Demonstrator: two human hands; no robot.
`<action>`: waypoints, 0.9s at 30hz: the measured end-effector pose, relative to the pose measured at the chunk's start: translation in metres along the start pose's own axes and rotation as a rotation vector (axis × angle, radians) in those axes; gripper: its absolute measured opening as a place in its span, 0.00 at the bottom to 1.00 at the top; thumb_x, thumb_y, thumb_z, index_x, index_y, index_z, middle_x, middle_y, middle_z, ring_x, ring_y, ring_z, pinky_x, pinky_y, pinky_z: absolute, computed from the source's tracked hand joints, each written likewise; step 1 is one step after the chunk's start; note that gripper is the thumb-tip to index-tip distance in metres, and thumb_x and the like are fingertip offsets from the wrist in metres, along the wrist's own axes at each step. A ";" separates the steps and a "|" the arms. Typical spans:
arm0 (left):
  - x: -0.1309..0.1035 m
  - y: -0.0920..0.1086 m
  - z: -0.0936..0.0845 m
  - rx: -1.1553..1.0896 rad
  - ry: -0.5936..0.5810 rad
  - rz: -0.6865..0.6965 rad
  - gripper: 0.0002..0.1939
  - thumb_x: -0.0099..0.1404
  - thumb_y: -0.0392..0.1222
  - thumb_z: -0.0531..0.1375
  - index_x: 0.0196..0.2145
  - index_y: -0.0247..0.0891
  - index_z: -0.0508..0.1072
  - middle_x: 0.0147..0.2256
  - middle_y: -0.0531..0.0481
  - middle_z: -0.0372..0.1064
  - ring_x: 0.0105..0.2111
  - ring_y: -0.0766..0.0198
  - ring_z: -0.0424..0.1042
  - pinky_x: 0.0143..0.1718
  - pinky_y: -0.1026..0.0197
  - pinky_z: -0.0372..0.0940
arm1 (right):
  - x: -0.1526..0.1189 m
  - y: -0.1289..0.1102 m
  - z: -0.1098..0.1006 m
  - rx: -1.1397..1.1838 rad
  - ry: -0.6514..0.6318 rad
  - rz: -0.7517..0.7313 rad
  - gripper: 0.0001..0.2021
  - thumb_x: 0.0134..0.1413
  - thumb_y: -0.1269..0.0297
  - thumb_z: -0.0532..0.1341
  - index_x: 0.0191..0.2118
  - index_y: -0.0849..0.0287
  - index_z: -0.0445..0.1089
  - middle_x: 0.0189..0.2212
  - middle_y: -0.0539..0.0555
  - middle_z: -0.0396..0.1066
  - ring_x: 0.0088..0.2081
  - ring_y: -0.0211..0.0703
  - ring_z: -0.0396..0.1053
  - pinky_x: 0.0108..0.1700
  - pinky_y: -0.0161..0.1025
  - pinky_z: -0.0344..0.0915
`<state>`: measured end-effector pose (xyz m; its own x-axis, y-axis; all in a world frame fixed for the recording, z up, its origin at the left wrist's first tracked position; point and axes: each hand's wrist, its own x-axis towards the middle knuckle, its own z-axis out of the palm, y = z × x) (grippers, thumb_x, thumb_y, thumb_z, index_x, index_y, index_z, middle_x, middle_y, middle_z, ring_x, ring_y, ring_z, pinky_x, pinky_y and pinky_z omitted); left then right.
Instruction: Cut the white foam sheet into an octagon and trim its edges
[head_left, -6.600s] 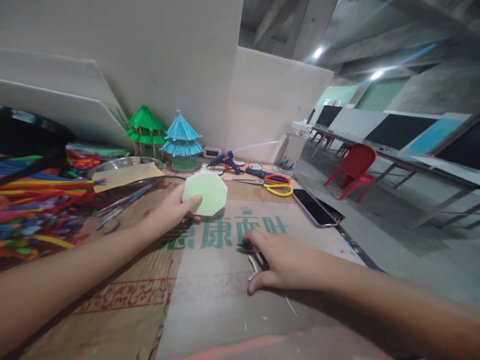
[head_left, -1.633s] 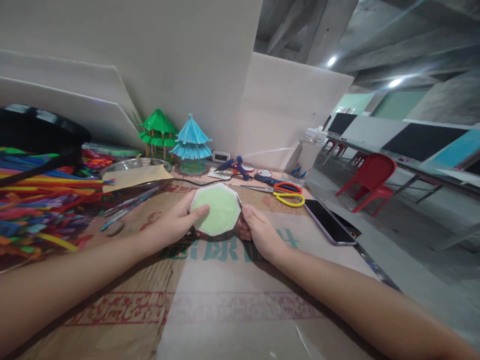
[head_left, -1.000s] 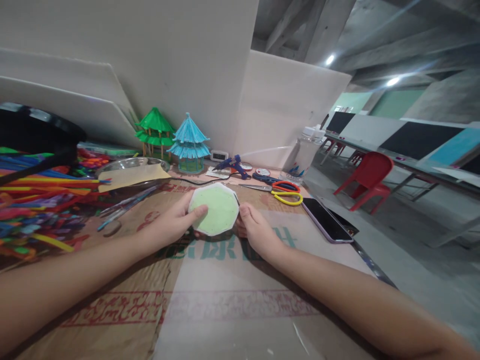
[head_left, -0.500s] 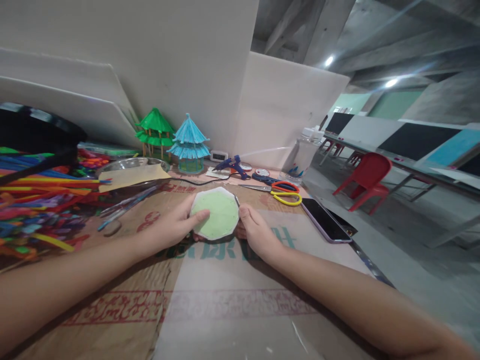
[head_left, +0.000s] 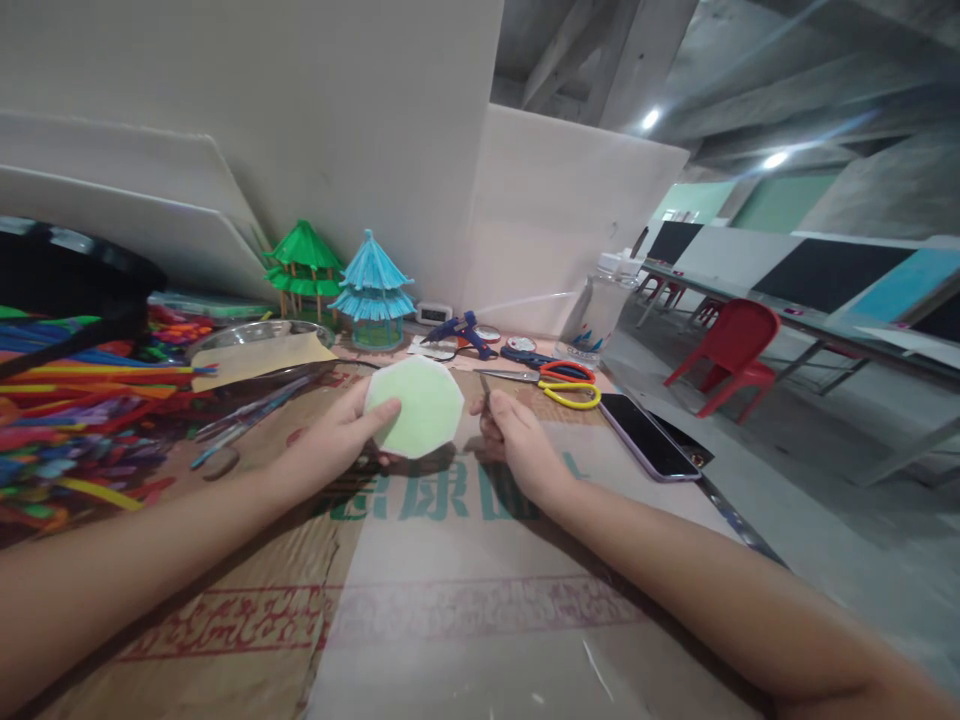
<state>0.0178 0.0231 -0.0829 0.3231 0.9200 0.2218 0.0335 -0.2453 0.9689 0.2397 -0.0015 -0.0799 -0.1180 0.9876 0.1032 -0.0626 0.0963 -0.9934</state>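
In my left hand [head_left: 358, 425] is a pale green, many-sided piece of card [head_left: 420, 408] with a white rim, its thumb lying on the face and its fingers behind. Just to the right, my right hand [head_left: 514, 435] is closed in a pinch, apart from the card. From it a thin dark stick-like thing [head_left: 485, 384] points upward; its exact kind is too small to tell. Both hands are above a printed cardboard sheet [head_left: 247, 625]. Beyond them lie scissors [head_left: 566, 385] with red and yellow handles and a blue glue gun [head_left: 459, 332].
At the back stand a green paper pavilion [head_left: 304, 262] and a blue one [head_left: 371, 285]. Colourful pipe cleaners [head_left: 82, 430] heap up on the left. A phone [head_left: 649, 435] lies near the right edge, with a clear plastic bottle [head_left: 604, 310] behind it.
My right hand has come off the card's right edge and now shows a thin dark thing in its pinch. The card, in my left hand, has shifted slightly left and up.
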 end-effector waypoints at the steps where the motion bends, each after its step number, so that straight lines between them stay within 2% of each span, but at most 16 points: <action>1: 0.002 0.001 0.000 -0.035 0.028 -0.025 0.30 0.63 0.55 0.61 0.56 0.35 0.65 0.30 0.50 0.71 0.20 0.65 0.65 0.17 0.65 0.62 | 0.003 -0.003 -0.004 -0.073 0.035 -0.038 0.22 0.54 0.40 0.58 0.33 0.57 0.62 0.20 0.42 0.49 0.20 0.33 0.46 0.22 0.33 0.46; 4: 0.007 0.002 -0.003 -0.108 0.102 -0.070 0.28 0.61 0.52 0.63 0.54 0.33 0.67 0.27 0.52 0.69 0.20 0.65 0.65 0.16 0.65 0.61 | 0.014 -0.010 -0.019 -0.480 0.119 -0.186 0.14 0.57 0.51 0.58 0.34 0.58 0.65 0.23 0.45 0.57 0.24 0.35 0.54 0.27 0.34 0.52; 6: 0.011 0.000 -0.005 -0.141 0.134 -0.089 0.28 0.61 0.51 0.63 0.55 0.33 0.67 0.27 0.51 0.70 0.19 0.65 0.65 0.15 0.66 0.60 | 0.021 -0.013 -0.026 -0.712 0.099 -0.227 0.09 0.57 0.58 0.59 0.36 0.59 0.69 0.24 0.46 0.61 0.26 0.37 0.57 0.29 0.35 0.53; 8: 0.013 -0.002 -0.006 -0.177 0.140 -0.107 0.28 0.62 0.50 0.63 0.55 0.34 0.66 0.26 0.52 0.70 0.19 0.66 0.65 0.15 0.67 0.60 | 0.029 -0.013 -0.030 -0.819 0.040 -0.213 0.09 0.56 0.60 0.60 0.39 0.60 0.73 0.22 0.46 0.61 0.26 0.38 0.58 0.29 0.36 0.52; 10: 0.015 -0.004 -0.007 -0.209 0.130 -0.116 0.27 0.62 0.50 0.62 0.55 0.34 0.66 0.25 0.52 0.70 0.18 0.66 0.65 0.16 0.67 0.59 | 0.036 -0.012 -0.030 -0.875 -0.015 -0.211 0.11 0.56 0.61 0.62 0.41 0.59 0.75 0.23 0.48 0.64 0.27 0.39 0.60 0.31 0.36 0.53; 12: 0.015 -0.005 -0.008 -0.217 0.131 -0.108 0.27 0.62 0.50 0.63 0.54 0.34 0.67 0.24 0.52 0.70 0.18 0.65 0.65 0.16 0.67 0.59 | 0.045 -0.010 -0.027 -0.941 -0.069 -0.240 0.12 0.53 0.61 0.65 0.42 0.58 0.75 0.29 0.51 0.70 0.31 0.42 0.64 0.35 0.37 0.55; 15: 0.014 -0.004 -0.007 -0.212 0.145 -0.093 0.27 0.62 0.51 0.63 0.54 0.34 0.68 0.23 0.52 0.71 0.18 0.65 0.66 0.16 0.66 0.59 | 0.057 -0.003 -0.018 -1.023 -0.143 -0.292 0.08 0.50 0.62 0.68 0.37 0.58 0.75 0.36 0.55 0.72 0.37 0.45 0.66 0.39 0.38 0.56; 18: 0.013 -0.002 -0.007 -0.211 0.144 -0.103 0.29 0.61 0.51 0.63 0.56 0.34 0.67 0.25 0.51 0.72 0.19 0.65 0.66 0.16 0.66 0.59 | 0.065 0.007 -0.010 -1.076 -0.166 -0.302 0.04 0.56 0.67 0.63 0.31 0.60 0.71 0.35 0.57 0.72 0.38 0.46 0.65 0.40 0.39 0.56; 21: 0.013 -0.002 -0.007 -0.206 0.141 -0.107 0.30 0.61 0.50 0.64 0.58 0.35 0.66 0.26 0.50 0.73 0.19 0.65 0.67 0.17 0.66 0.60 | 0.067 0.007 -0.009 -1.084 -0.175 -0.299 0.04 0.59 0.71 0.58 0.33 0.61 0.70 0.37 0.59 0.72 0.38 0.46 0.65 0.40 0.39 0.57; 24: 0.013 -0.003 -0.008 -0.203 0.141 -0.114 0.30 0.62 0.49 0.63 0.59 0.35 0.65 0.27 0.50 0.73 0.19 0.66 0.67 0.16 0.67 0.61 | 0.059 -0.010 -0.019 -1.057 -0.216 -0.276 0.05 0.59 0.72 0.57 0.35 0.61 0.71 0.35 0.57 0.73 0.37 0.44 0.67 0.39 0.37 0.59; 26: 0.013 -0.004 -0.008 -0.199 0.143 -0.121 0.29 0.63 0.49 0.63 0.58 0.34 0.65 0.26 0.50 0.72 0.19 0.66 0.67 0.16 0.67 0.61 | 0.046 -0.032 -0.033 -1.019 -0.311 -0.226 0.06 0.60 0.67 0.59 0.35 0.60 0.72 0.31 0.53 0.73 0.32 0.41 0.67 0.34 0.35 0.60; 27: 0.013 -0.004 -0.008 -0.197 0.144 -0.122 0.29 0.63 0.49 0.63 0.57 0.33 0.66 0.26 0.50 0.72 0.19 0.66 0.67 0.16 0.67 0.61 | 0.036 -0.044 -0.040 -0.980 -0.413 -0.178 0.07 0.59 0.63 0.60 0.34 0.60 0.74 0.29 0.51 0.73 0.29 0.39 0.67 0.31 0.34 0.61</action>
<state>0.0146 0.0383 -0.0826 0.1899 0.9765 0.1016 -0.1254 -0.0785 0.9890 0.2780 0.0351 -0.0342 -0.5226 0.8491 0.0767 0.6875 0.4729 -0.5511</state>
